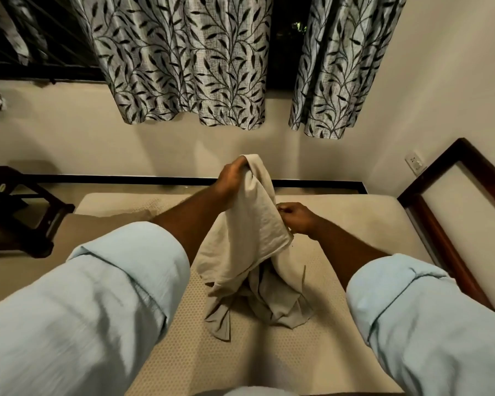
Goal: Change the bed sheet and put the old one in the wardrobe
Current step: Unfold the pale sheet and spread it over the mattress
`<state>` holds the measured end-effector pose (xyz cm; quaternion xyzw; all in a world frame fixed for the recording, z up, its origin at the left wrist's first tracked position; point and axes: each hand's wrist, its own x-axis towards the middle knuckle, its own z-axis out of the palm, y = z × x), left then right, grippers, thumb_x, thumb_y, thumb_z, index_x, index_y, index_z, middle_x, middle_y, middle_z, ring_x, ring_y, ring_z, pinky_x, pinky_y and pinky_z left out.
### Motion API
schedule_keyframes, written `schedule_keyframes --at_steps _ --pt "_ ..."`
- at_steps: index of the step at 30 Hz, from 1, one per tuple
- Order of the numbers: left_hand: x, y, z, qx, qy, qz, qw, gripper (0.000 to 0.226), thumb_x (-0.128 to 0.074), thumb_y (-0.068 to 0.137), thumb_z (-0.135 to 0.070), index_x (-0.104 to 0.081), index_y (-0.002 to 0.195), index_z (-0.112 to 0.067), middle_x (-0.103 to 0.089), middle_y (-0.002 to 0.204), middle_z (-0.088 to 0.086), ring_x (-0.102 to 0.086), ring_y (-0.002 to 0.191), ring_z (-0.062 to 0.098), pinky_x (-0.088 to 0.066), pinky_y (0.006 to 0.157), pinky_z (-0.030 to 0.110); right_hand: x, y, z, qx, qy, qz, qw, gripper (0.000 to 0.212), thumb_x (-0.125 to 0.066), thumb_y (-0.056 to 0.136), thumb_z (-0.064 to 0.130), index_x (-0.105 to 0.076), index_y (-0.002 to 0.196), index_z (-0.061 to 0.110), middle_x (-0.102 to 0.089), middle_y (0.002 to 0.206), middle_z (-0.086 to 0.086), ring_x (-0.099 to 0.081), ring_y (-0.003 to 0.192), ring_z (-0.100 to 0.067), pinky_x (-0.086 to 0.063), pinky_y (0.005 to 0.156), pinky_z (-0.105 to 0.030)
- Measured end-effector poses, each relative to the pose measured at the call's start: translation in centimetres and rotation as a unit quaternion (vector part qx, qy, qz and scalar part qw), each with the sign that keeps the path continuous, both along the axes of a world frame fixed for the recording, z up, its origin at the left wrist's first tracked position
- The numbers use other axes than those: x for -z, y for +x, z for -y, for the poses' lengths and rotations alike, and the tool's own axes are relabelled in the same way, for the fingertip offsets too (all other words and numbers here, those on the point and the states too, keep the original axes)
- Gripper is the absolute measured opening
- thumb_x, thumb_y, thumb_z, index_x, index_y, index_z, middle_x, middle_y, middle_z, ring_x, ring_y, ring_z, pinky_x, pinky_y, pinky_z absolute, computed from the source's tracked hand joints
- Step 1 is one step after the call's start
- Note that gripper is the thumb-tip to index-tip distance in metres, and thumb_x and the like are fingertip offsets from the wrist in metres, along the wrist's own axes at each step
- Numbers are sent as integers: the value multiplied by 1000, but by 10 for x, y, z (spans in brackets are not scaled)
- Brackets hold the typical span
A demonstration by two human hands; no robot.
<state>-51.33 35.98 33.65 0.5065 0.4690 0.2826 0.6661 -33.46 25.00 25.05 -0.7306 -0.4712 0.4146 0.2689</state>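
One sheet (249,232) held up over middle of mattress (355,221), lower end bunched on it. Two hands: left hand (232,178) closed round sheet top, right hand (295,218) pinched on sheet edge. Two curtains (183,58) beyond mattress, tops cut off.

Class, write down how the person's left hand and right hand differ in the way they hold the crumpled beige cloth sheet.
The left hand is raised higher, at the top of the crumpled beige cloth sheet; the right hand sits lower, at its side edge. The left hand grips a bunched fold; the right hand pinches the edge. Both hold the same sheet.
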Motion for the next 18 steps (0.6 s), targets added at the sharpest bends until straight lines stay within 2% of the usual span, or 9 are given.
schedule_keyframes --at_steps 2,4,7,9,11,13,15,17,18 --pt "3 -10 -5 -57 -31 23 998 33 -56 89 -43 -73 78 -17 -72 77 4 -65 79 23 -51 75 32 1 -2 -3 39 30 -8 999 21 -55 103 37 -73 106 26 -71 106 4 -63 98 -16 -46 82 -30" --pt "4 -24 -11 -131 -31 4 991 31 -57 86 -42 -70 71 -19 -68 71 1 -61 74 23 -47 70 31 -2 1 -2 144 67 -29 987 28 -48 106 34 -70 119 22 -67 120 1 -60 106 -19 -42 88 -29" --pt "21 -49 -25 -194 75 -109 972 35 -60 89 -40 -64 65 -15 -61 67 2 -58 75 26 -42 70 30 -10 1 -1 202 91 -27 975 33 -43 108 32 -66 126 14 -61 125 -1 -53 109 -17 -37 93 -26" --pt "38 -63 -26 -192 178 -205 943 45 -63 86 -54 -62 70 -12 -60 70 5 -59 79 29 -41 71 31 -22 -7 -7 197 114 -40 973 29 -45 108 34 -67 116 17 -64 121 -3 -58 111 -20 -43 97 -29" --pt "52 -72 -18 -173 289 -322 885 61 -62 76 -78 -56 85 -18 -62 87 3 -57 89 27 -45 77 36 -32 -14 -18 194 134 -79 969 26 -49 106 37 -68 110 20 -70 120 -6 -64 115 -25 -48 106 -41" --pt "63 -74 -8 -140 367 -384 836 72 -58 70 -87 -50 100 -21 -54 106 3 -50 104 26 -46 83 43 -41 -23 -32 192 135 -175 956 27 -50 106 35 -68 117 17 -71 122 -9 -65 117 -27 -49 108 -47" --pt "68 -72 3 -86 443 -381 807 71 -57 72 -85 -50 102 -21 -49 109 4 -48 104 26 -48 84 43 -69 -39 -38 202 108 -273 934 29 -52 106 28 -66 126 12 -74 113 -9 -71 106 -27 -57 95 -42" --pt "64 -62 18 33 517 -364 774 66 -54 73 -85 -54 94 -23 -53 102 -1 -49 95 20 -49 80 39 -88 -48 -44 190 65 -328 923 24 -57 104 26 -68 118 10 -77 91 -8 -75 82 -23 -62 73 -36" --pt "64 -54 26 102 529 -346 768 67 -52 74 -88 -58 97 -25 -57 102 -3 -52 92 17 -50 80 37 -94 -50 -47 178 47 -347 920 25 -59 102 28 -68 114 8 -77 88 -11 -74 78 -25 -63 70 -37"
